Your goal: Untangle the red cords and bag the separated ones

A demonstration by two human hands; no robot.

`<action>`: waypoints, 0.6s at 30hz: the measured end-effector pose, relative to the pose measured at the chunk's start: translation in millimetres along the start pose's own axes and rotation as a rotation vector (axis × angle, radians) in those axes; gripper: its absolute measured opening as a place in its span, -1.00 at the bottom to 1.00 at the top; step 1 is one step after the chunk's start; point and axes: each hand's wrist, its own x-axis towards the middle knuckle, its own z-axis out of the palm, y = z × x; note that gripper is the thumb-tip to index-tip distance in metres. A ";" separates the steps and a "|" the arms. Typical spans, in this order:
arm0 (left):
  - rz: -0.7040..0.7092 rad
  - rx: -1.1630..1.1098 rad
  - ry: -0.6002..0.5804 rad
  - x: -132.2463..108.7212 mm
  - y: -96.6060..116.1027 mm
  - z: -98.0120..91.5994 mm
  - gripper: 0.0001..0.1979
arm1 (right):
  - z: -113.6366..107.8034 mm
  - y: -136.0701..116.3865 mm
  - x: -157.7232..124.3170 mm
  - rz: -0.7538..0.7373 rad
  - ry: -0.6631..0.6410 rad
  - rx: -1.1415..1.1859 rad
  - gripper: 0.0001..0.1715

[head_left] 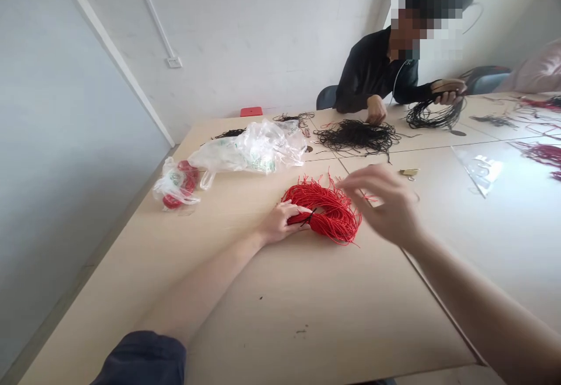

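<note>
A coiled bundle of red cord lies on the table, tied near its front with a thin black tie. Wrapped around the bundle's left side, my left hand has its fingers partly hidden by the strands. My right hand is raised just right of the coil, slightly blurred. Its fingers are stretched toward the loose cord ends, with the thumb apart below them and nothing visible in its grasp.
Beyond the coil lies a crumpled clear plastic bag; a smaller bag with red contents sits left. Across the table, a person in black handles black cords. A gold clip and clear triangle ruler lie right.
</note>
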 end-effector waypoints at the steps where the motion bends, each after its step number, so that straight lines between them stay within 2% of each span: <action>1: -0.005 0.004 -0.001 -0.1 -1.1 0.6 -0.67 | 9.9 -4.0 -4.0 -0.019 -0.058 -0.028 -0.85; 4: -0.021 0.015 -0.008 -0.2 -5.4 2.1 -0.70 | 38.1 -10.3 -12.8 -0.115 -0.294 -0.123 -0.86; 6: -0.026 0.023 -0.018 0.1 -7.9 2.3 -0.75 | 51.4 -10.2 -16.4 -0.185 -0.380 -0.169 -0.87; 13: -0.027 0.054 -0.044 1.6 -12.5 2.5 -0.76 | 66.1 -4.8 -26.9 -0.362 -0.448 -0.310 -0.74; 18: -0.013 0.066 -0.064 1.2 -7.1 0.6 -0.72 | 68.4 -6.3 -33.7 -0.364 -0.442 -0.336 -0.75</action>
